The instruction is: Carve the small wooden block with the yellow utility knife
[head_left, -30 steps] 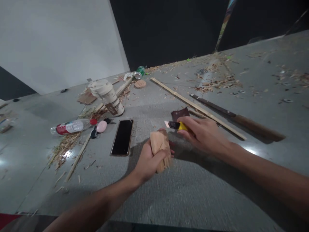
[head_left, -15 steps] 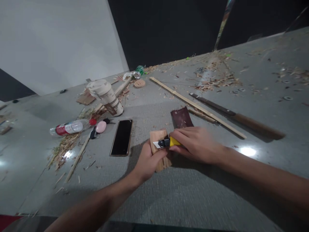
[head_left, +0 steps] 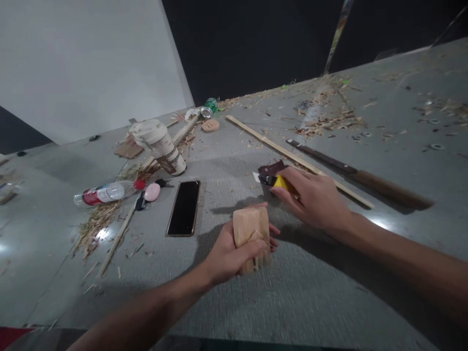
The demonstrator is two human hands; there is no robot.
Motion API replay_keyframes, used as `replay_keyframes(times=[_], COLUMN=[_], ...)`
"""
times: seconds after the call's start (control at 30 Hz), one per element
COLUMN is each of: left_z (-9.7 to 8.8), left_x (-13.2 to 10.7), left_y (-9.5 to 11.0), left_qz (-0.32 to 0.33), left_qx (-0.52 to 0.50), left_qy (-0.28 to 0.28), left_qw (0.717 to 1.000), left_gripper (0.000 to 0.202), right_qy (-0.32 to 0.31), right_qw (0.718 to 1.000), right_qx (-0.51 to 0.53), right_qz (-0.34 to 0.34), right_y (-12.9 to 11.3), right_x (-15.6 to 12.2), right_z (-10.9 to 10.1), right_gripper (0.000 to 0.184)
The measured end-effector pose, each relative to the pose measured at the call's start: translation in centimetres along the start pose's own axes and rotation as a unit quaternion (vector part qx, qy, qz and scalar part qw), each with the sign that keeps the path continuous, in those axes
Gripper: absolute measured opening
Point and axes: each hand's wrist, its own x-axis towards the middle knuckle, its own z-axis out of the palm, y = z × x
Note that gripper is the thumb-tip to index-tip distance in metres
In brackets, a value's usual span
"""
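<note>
A pale wooden block [head_left: 245,225] with carved grooves is in my left hand [head_left: 228,253], the thumb pressed across its front and the fingertips showing round its right side. My right hand [head_left: 310,197] grips a yellow utility knife [head_left: 285,185] with a black front end; its blade points left. Knife and block are apart, with the knife above and to the right. Behind the knife lies a dark maroon sheet [head_left: 272,168], partly covered by the knife and my hand.
Left of the block lies a phone [head_left: 184,208]. Farther left are a plastic bottle [head_left: 106,193], keys with a pink fob [head_left: 152,192] and a paper cup [head_left: 161,148]. A bamboo strip [head_left: 270,144] and a long wooden-handled blade [head_left: 351,170] lie at right, among scattered shavings.
My right hand has lifted the knife off the block and moved it up and to the right. The block has turned in my left hand and shifted slightly right.
</note>
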Motion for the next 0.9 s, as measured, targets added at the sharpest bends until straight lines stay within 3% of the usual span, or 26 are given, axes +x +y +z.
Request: replay_keyframes(times=[0.17,0.9], left_z=[-0.55,-0.99], left_x=[0.36,0.78], left_y=[-0.04,-0.08], left_qz=[-0.021,-0.023], left_qx=[-0.015,-0.035], left_qy=[0.052,0.076], left_qw=[0.998,0.996], left_gripper=[0.034,0.031], right_qy=[-0.012,-0.020], right_qw=[0.999,0.998], right_qx=[0.008,0.012], right_qz=[-0.051,-0.050], right_y=[-1.00,-1.01], right_x=[-0.29,-0.22], right_z=[-0.04,0.02], right_gripper=[0.037,0.038])
